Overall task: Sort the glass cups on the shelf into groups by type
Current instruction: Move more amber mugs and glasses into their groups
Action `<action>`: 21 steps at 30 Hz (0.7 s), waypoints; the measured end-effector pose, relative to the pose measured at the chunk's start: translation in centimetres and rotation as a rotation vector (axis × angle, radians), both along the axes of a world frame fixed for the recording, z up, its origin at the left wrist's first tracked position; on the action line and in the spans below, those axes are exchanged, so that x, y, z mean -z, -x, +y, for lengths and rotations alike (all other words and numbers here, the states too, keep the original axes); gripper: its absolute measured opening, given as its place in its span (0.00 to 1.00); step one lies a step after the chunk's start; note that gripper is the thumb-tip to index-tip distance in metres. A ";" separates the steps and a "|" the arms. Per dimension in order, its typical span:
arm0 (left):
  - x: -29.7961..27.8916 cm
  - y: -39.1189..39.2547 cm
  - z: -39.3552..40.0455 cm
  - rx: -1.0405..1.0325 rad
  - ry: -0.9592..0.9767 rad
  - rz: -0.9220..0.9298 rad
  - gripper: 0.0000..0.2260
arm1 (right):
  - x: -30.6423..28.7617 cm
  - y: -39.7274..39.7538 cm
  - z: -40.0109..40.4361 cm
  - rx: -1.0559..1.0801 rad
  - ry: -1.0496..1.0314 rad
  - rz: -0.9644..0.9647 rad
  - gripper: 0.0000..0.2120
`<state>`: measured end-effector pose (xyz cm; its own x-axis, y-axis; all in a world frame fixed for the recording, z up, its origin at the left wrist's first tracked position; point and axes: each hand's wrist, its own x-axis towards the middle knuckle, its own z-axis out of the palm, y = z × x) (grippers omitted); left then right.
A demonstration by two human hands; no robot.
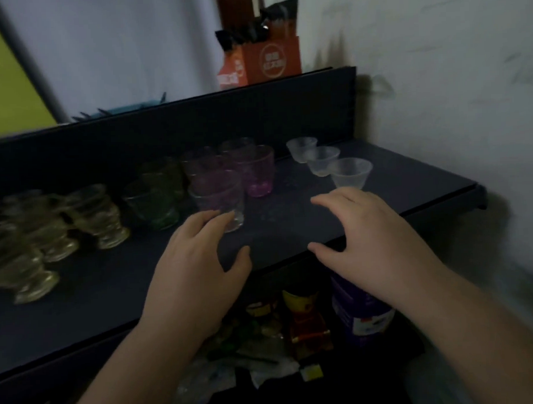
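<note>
Fingers of both hands spread loose, L hand (198, 264) near clear cup (221, 200), R hand (369, 240) over shelf (458, 186) front edge

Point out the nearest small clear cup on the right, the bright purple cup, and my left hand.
nearest small clear cup (351, 172): head view, on its side wall.
bright purple cup (257, 172): head view, on its front wall.
left hand (198, 266): head view, on its back.

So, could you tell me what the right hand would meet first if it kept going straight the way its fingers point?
Most likely the nearest small clear cup, just beyond the right hand and its fingertips. Depth is hard to judge, so the fingers might pass slightly left of it.
</note>
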<state>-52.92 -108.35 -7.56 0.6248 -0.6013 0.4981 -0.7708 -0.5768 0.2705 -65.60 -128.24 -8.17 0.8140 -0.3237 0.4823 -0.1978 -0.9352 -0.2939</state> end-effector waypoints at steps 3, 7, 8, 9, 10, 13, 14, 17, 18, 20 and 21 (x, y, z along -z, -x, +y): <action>-0.4 -0.8 4.9 -0.046 0.043 -0.027 0.24 | -0.6 -1.8 4.1 -0.051 0.026 0.010 0.30; 0.1 -2.9 12.4 -0.108 0.014 -0.048 0.25 | -1.1 -4.4 10.2 -0.082 0.045 0.019 0.30; 0.2 -3.5 14.6 -0.135 0.006 -0.047 0.25 | -1.3 -5.0 12.0 -0.090 0.037 0.019 0.30; 0.2 -4.1 16.8 -0.168 0.005 -0.041 0.25 | -1.4 -5.7 13.9 -0.104 0.037 0.019 0.30; 0.2 -4.6 19.1 -0.203 0.007 -0.032 0.26 | -1.6 -6.5 16.0 -0.123 0.047 0.022 0.30; 0.2 -5.9 25.8 -0.290 0.001 -0.009 0.27 | -2.1 -9.1 22.1 -0.180 0.093 0.034 0.30; 0.2 -6.2 28.0 -0.314 -0.006 -0.011 0.27 | -2.2 -9.9 24.1 -0.197 0.101 0.033 0.31; 0.0 -6.9 34.5 -0.378 -0.027 -0.014 0.30 | -2.4 -12.4 30.4 -0.255 0.107 0.017 0.31; 0.0 -7.1 36.6 -0.396 -0.028 -0.008 0.30 | -2.5 -13.1 32.4 -0.277 0.112 0.013 0.31; -0.1 -7.5 40.5 -0.432 -0.024 0.003 0.31 | -2.7 -14.5 36.1 -0.318 0.114 -0.003 0.30; -0.2 -7.7 42.3 -0.454 -0.020 0.001 0.31 | -2.9 -15.2 37.6 -0.335 0.110 -0.012 0.30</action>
